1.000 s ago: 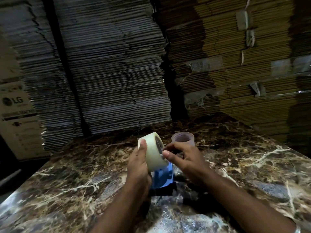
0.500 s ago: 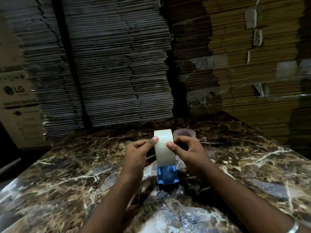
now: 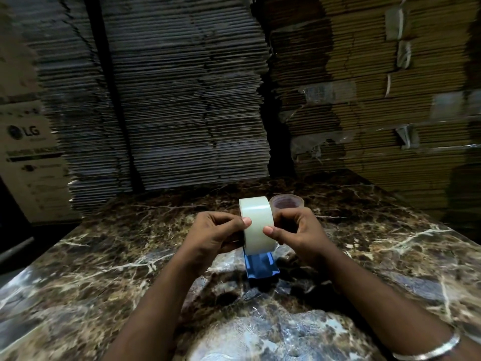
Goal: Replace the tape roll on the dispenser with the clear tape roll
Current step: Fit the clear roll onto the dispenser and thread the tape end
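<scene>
The tape roll (image 3: 257,225) is pinched on edge between the left hand (image 3: 216,235) and right hand (image 3: 299,235), above the blue dispenser (image 3: 260,267); the cup (image 3: 286,203) behind looks empty

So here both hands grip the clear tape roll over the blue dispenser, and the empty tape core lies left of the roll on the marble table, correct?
Not quite. The head view shows the empty tape core just right of the clear tape roll, behind the right hand. The rest holds: with the left hand, both grip it over the blue dispenser on the marble table.

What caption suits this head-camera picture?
Both hands, left and right, hold a clear tape roll above a blue dispenser.
</scene>
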Available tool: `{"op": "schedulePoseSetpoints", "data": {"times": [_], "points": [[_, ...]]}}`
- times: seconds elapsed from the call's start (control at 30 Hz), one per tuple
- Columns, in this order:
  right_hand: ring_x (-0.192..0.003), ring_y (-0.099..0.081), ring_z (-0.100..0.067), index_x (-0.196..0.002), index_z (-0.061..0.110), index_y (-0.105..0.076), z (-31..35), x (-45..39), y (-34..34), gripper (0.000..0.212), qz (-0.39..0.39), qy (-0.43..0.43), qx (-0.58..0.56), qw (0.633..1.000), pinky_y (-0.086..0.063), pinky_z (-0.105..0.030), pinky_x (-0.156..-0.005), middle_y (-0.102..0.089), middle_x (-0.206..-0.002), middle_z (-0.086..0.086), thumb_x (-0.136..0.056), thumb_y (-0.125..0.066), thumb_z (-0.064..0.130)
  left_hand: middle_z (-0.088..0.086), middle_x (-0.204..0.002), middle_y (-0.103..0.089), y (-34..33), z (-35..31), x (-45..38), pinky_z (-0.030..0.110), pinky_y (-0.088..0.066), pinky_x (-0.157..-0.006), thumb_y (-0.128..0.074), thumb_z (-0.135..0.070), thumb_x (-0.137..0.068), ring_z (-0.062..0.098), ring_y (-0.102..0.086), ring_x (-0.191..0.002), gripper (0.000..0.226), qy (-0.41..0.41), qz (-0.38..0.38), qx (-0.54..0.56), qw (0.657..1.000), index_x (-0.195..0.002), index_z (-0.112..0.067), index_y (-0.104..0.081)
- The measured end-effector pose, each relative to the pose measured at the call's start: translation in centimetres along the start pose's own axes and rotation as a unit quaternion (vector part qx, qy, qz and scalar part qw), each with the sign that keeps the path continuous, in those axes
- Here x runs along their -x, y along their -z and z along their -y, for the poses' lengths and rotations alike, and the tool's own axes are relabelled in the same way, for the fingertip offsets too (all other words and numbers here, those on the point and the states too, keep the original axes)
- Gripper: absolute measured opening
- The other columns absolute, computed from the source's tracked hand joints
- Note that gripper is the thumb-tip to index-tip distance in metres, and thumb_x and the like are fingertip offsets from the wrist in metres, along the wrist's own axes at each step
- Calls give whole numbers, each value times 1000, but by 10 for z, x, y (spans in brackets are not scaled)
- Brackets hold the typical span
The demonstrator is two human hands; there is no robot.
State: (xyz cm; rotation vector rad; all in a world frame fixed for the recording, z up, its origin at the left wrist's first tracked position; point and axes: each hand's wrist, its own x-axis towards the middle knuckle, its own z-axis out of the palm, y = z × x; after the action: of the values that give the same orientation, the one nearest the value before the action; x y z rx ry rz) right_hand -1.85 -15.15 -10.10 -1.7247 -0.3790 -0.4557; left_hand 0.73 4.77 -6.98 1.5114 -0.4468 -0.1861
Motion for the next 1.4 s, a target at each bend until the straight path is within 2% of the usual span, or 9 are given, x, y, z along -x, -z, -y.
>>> {"op": "schedulePoseSetpoints", "data": {"times": [0.27, 0.47, 0.6, 0.77, 0.9, 1.07, 1.17, 1.27, 1.4], "points": [[-63, -54, -14, -77, 24, -78, 6, 3, 9, 8, 86, -5, 44, 995, -43, -21, -56, -71, -70, -2, -70, -80, 25, 17, -91, -77, 11, 6, 0, 39, -58, -82, -81, -17, -66, 29, -72, -86, 26, -9, 54, -65, 996, -87, -1, -77], [-57, -53, 7, -73, 20, -73, 8, 3, 15, 28, 153, -41, 46, 986, -39, -8, -55, -66, -60, 18, -70, -82, -6, 10, -82, -78, 12, 5, 2, 23, -55, -64, -77, 6, -72, 17, -73, -75, 14, -23, 96, -126, 987, -85, 3, -76], [-67, -60, 5, -84, 9, -77, 3, 4, 15, 24, 187, -63, 96, 976, -45, -12, -62, -71, -71, 10, -64, -83, -3, 16, -90, -77, 13, 8, 2, 34, -58, -75, -80, 10, -66, 23, -73, -83, 22, -11, 138, -167, 976, -87, 2, -77], [-102, -70, -25, -105, 11, -75, -4, 3, 13, 44, 195, -84, 110, 971, -58, -43, -85, -75, -105, -7, -63, -86, 3, 31, -103, -71, 12, 10, 5, 52, -51, -92, -80, 12, -63, 39, -69, -96, 35, -6, 167, -170, 971, -96, 11, -72], [-107, -68, -21, -113, 13, -72, -2, 2, 18, 53, 232, -90, 115, 962, -58, -36, -89, -72, -115, -6, -63, -90, 19, 25, -104, -73, 14, 10, 3, 56, -51, -96, -80, 13, -63, 40, -69, -103, 37, -12, 173, -170, 970, -99, 10, -71], [-78, -65, -5, -103, -9, -67, 5, 0, 13, 55, 165, -89, -3, 982, -46, -15, -71, -71, -86, 3, -78, -68, 40, 2, -75, -74, 12, 6, 7, 24, -53, -64, -81, -8, -72, 16, -69, -69, 5, -2, 168, -146, 975, -76, -9, -78], [-60, -52, 4, -93, -26, -57, 3, -1, 10, 52, 141, -54, -25, 988, -38, -8, -57, -59, -70, 1, -85, -64, 25, 9, -62, -49, 6, 4, 6, 27, -33, -61, -77, -45, -72, 22, -45, -60, 54, 15, 121, -81, 989, -61, 5, -62], [-66, -59, 2, -93, -29, -56, 6, 2, 10, 41, 149, -66, -42, 986, -44, -10, -61, -66, -72, 1, -88, -68, 10, -3, -60, -68, 1, 7, 4, 14, -47, -58, -67, -18, -87, 8, -64, -57, 27, 19, 98, -57, 993, -65, -2, -70], [-82, -62, -20, -86, -15, -67, 7, 5, 9, 54, 130, -65, -29, 989, -50, -32, -76, -68, -89, -30, -72, -83, 35, 1, -69, -74, 2, 10, -1, 18, -52, -58, -72, -10, -78, 12, -70, -65, 9, 38, 111, -24, 993, -70, -7, -75]]}}
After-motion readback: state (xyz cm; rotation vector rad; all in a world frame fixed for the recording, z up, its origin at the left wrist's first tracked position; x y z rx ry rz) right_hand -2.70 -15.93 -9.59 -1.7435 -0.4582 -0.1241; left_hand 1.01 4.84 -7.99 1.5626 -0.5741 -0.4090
